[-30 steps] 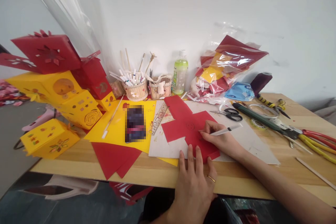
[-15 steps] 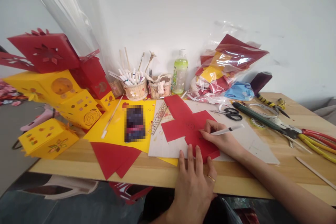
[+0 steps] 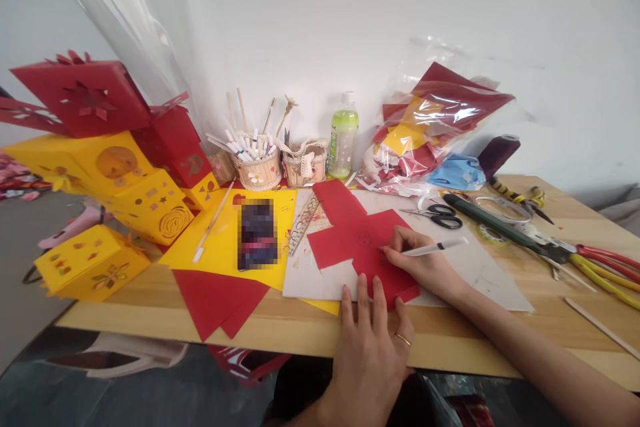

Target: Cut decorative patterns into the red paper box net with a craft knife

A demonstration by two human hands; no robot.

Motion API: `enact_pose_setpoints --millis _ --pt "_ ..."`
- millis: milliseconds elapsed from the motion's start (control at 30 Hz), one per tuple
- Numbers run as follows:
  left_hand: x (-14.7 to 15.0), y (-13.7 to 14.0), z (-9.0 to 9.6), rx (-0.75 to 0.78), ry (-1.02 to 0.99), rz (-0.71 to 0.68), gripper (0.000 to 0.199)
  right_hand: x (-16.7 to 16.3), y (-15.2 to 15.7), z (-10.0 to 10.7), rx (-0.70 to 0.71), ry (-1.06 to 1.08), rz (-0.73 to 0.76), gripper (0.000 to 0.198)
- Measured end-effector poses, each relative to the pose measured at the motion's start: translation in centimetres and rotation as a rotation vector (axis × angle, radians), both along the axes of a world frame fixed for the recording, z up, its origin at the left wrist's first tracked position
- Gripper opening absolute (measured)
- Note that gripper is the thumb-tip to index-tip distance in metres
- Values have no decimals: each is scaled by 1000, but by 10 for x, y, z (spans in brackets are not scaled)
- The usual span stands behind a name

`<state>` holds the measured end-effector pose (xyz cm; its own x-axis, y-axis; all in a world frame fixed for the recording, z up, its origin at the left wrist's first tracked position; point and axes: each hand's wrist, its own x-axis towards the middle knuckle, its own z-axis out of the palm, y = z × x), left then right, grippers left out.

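A cross-shaped piece of red paper (image 3: 373, 237) lies on a pale grey board (image 3: 480, 273), with a small dark drawing near its middle. My right hand (image 3: 417, 257) pinches a slim white pen (image 3: 440, 247) over the paper's right part. The pen's rear end points right, and my fingers hide its tip. My left hand (image 3: 370, 340), ring on one finger, rests with spread fingers on the paper's near edge and the table edge. To the left of the paper, a clear patterned ruler (image 3: 303, 227) lies on the board. Black-handled scissors (image 3: 440, 215) are beyond my right hand.
Yellow cut-out paper boxes (image 3: 95, 263) and red ones (image 3: 95, 100) are stacked at left. A phone (image 3: 257, 235) lies on yellow paper (image 3: 200, 253). Along the wall stand a basket of markers (image 3: 257, 173), a bottle (image 3: 343, 140) and a plastic bag (image 3: 430, 127). Cutters (image 3: 540, 240) lie at right.
The pen's rear end has shifted slightly to the right as my right hand makes a small movement. My left hand stays in the same place on the paper.
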<state>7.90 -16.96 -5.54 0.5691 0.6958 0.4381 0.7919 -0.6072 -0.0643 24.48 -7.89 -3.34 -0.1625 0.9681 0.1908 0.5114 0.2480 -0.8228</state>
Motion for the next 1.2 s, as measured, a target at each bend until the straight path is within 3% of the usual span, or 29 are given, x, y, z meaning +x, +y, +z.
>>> enact_pose_setpoints --millis 767,1033,1200 --pt "1 1 -2 27 -36 1 86 1 -1 0 -47 -54 -14 23" --pt "3 3 -11 75 -84 -11 83 0 0 0 -85 -61 -25 27" --pt "3 3 -10 70 -80 -11 91 -1 1 0 -101 -72 -53 28"
